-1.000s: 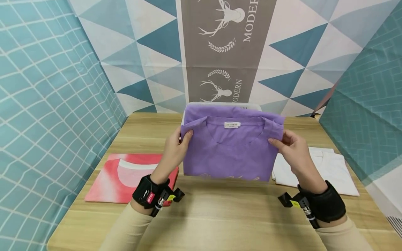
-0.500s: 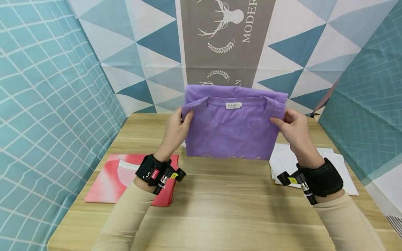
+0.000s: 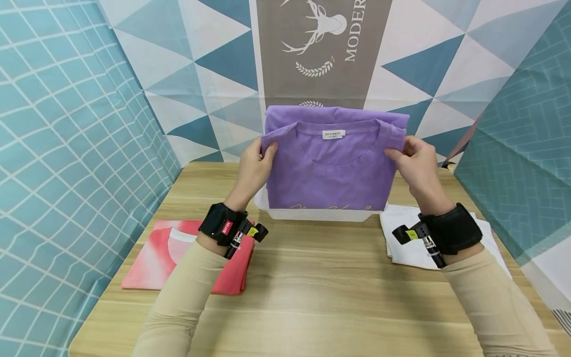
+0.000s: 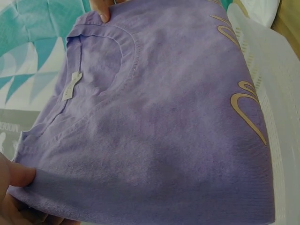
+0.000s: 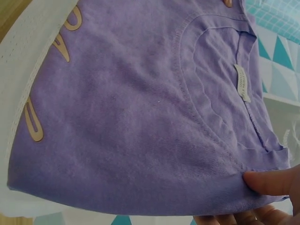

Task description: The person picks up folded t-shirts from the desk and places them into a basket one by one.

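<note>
A folded purple T-shirt [image 3: 334, 173] with a white neck label and gold script hangs between my hands, neckline up. My left hand [image 3: 256, 166] pinches its left shoulder edge, thumb in front and fingers behind. At the opposite shoulder my right hand [image 3: 417, 166] pinches the cloth the same way; in the right wrist view that thumb [image 5: 269, 182] presses on the front. Behind and below the shirt stands a white perforated basket [image 3: 321, 215], mostly hidden by the cloth. The left wrist view shows the basket wall [image 4: 281, 122] close beside the shirt's lower edge.
A folded red and pink shirt [image 3: 232, 267] lies on the wooden table [image 3: 321, 287] at the left, partly under my left forearm. Folded white clothing [image 3: 410, 243] lies at the right, partly behind my right wrist. A patterned cloth wall [image 3: 223, 64] rises behind the table.
Both hands have moved up and away from me, raising the purple T-shirt. The basket's front wall now shows below its hem. The red and white garments have stayed put.
</note>
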Available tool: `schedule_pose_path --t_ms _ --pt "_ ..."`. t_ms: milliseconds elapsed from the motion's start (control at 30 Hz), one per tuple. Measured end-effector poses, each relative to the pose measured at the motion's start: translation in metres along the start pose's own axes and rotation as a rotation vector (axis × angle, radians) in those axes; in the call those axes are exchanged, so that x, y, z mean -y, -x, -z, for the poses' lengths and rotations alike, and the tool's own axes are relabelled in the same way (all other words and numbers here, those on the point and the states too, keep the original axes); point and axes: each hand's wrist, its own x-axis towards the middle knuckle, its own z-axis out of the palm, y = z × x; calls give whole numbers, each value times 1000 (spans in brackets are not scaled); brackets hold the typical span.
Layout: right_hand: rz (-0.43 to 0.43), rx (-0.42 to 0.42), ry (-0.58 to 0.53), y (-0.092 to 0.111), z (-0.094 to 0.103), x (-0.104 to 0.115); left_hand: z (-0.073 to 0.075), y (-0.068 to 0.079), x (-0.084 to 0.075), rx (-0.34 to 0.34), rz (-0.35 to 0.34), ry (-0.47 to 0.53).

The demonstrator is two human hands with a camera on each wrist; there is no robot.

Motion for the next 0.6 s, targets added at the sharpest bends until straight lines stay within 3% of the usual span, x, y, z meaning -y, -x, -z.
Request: schedule_pose_path --t_ms 300,600 --pt "-86 -34 89 -22 -15 6 -7 -22 8 -16 53 19" --pt "-168 6 94 -42 -26 -12 -25 -35 31 9 75 49"
